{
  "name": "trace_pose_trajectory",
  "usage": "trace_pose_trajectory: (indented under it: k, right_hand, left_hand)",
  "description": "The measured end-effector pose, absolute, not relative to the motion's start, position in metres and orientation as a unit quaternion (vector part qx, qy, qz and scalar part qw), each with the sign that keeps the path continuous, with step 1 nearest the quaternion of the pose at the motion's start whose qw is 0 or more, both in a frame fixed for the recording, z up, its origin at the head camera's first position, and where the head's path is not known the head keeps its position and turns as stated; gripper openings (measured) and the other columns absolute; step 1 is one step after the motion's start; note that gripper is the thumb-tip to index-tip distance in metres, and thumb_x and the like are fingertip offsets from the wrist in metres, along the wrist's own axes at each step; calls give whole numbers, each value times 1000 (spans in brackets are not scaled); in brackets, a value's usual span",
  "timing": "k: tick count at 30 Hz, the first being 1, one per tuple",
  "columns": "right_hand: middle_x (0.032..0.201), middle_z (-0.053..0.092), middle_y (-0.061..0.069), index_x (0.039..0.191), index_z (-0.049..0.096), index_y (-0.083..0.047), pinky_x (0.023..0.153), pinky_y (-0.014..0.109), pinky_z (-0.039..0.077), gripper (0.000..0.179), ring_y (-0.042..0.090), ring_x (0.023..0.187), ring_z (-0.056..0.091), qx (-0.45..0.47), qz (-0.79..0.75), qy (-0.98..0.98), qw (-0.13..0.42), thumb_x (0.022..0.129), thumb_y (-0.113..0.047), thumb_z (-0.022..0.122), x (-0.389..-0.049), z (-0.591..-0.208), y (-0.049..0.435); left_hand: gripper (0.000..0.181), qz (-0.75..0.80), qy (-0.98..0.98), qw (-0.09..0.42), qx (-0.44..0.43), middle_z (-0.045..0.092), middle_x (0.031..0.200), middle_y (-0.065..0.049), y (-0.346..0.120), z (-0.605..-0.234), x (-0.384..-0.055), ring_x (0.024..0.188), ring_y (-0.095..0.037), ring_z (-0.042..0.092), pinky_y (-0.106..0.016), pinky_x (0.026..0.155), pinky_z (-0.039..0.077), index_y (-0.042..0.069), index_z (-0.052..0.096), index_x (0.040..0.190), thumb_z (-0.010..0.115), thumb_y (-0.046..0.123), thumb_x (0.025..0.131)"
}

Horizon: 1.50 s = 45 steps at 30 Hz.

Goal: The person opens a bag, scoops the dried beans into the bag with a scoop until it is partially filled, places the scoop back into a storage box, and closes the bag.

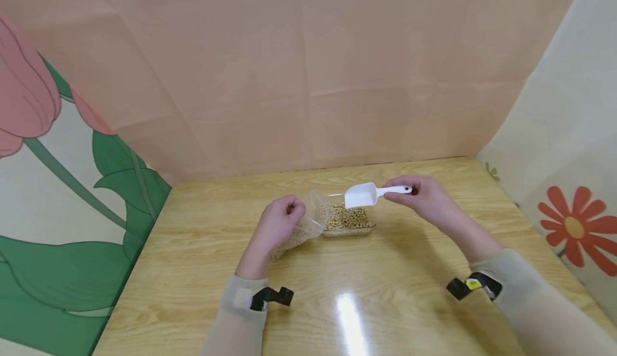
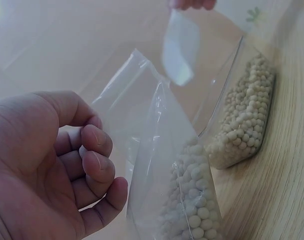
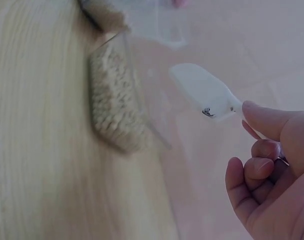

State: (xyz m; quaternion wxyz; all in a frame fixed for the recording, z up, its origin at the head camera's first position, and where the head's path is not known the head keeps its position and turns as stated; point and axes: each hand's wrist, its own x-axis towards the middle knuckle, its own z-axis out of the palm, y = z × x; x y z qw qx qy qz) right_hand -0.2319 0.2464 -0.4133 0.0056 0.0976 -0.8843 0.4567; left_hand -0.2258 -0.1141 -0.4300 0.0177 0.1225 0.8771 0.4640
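My right hand [image 1: 424,198] pinches the handle of a white scoop [image 1: 361,195] between thumb and fingers, above a clear rectangular container [image 1: 349,232]. Pale round soybeans [image 1: 348,218] lie in the container. In the right wrist view the scoop [image 3: 204,92] is tilted, and no beans show in it. My left hand [image 1: 281,221] grips the upper edge of a clear plastic bag [image 1: 310,219], which stands just left of the container. More soybeans [image 2: 192,200] fill the lower part of the bag in the left wrist view. Its mouth faces the container.
The wooden table [image 1: 193,292] carries the bag and container. Behind it hangs a pinkish cloth [image 1: 303,77]. Patterned walls with a large tulip [image 1: 24,77] and a red flower [image 1: 573,227] stand at the sides. Each wrist wears a black camera strap.
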Motion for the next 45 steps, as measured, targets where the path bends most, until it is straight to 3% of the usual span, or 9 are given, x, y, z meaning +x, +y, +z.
trace_pose_trajectory:
  k: [8,19,29,36,45]
  right_hand:
    - [84,66,3,112,75,-21,54,29,42,30,18,66,50,111,399,-910,3,89,-41,77,-244,-434,249]
    - [89,68,1,111,75,-24,58,32,44,27,20,70,53,130,372,-918,-33,90,-41,75,-251,-432,241]
    - [92,70,-2,105,75,-21,65,36,47,17,19,73,58,163,346,-922,-54,92,-33,75,-256,-430,226]
    - [103,72,-1,109,75,-20,73,37,50,22,18,86,63,151,365,-915,-77,93,-34,74,-257,-437,223]
    - [112,71,3,112,75,-23,76,39,48,28,23,93,59,92,432,-890,-108,90,-40,75,-257,-462,224]
  left_hand:
    - [26,464,877,9,126,53,70,-2,-115,-427,-226,59,-18,48,-35,56,42,17,64,84,53,32,102]
    - [26,462,877,3,133,52,67,-1,-115,-427,-227,57,-18,45,-35,56,41,18,63,82,53,32,102]
    - [28,467,874,11,134,52,69,-2,-116,-428,-226,57,-18,45,-34,55,41,12,65,87,53,32,102]
    - [26,470,872,11,135,51,67,-1,-116,-427,-226,56,-17,43,-33,55,40,15,64,84,53,31,102]
    - [25,467,874,2,133,49,65,0,-115,-427,-225,55,-16,42,-32,54,38,15,63,80,54,26,101]
